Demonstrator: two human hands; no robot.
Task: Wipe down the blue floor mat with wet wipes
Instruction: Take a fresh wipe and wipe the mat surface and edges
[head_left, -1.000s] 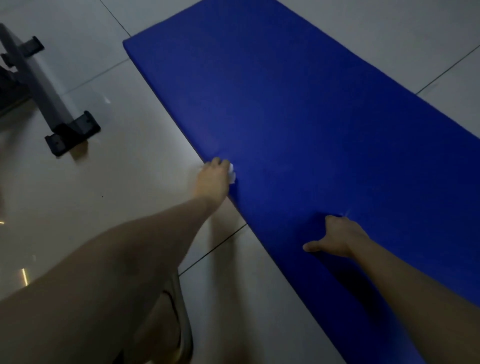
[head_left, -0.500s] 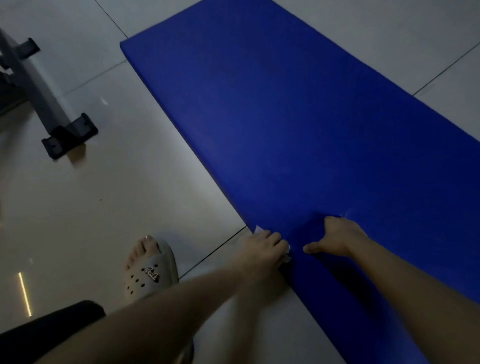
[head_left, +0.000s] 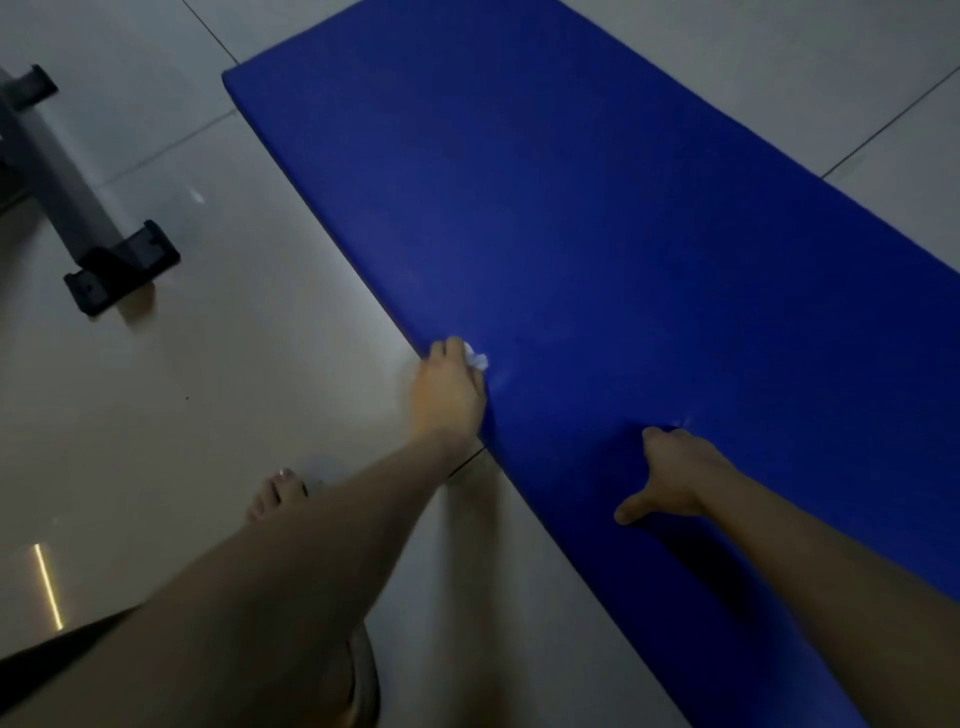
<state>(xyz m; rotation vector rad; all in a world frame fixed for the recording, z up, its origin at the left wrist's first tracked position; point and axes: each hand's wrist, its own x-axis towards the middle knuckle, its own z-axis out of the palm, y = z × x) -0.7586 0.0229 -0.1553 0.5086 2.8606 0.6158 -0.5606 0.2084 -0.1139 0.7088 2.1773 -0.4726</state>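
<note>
A long blue padded floor mat (head_left: 597, 234) lies flat on the pale tiled floor (head_left: 234, 389) and runs from the far left down to the near right. The person's left hand (head_left: 447, 389) is at the mat's left edge. Its fingers are curled over a small crumpled white wet wipe (head_left: 477, 358), and only a bit of the wipe peeks out past them. The wipe touches the mat right at the edge.

The right hand (head_left: 665, 478) is planted on the mat, nearer to the person, with its thumb stuck out to the side. Its fingers are bent and their tips are hidden. Little folds show in the mat there, so the hand may be pressing or pinching; which one cannot be told.

The mat looks soft and squashy, because it dents under the right hand. It looks light enough to slide on the shiny tiles, so holding it down with one hand makes sense. The wipe is thin and floppy and is best kept bunched under the fingers.

A grey metal bar with a black foot (head_left: 122, 265) stands well to the left. Bare toes (head_left: 275, 493) show beside the left arm.
</note>
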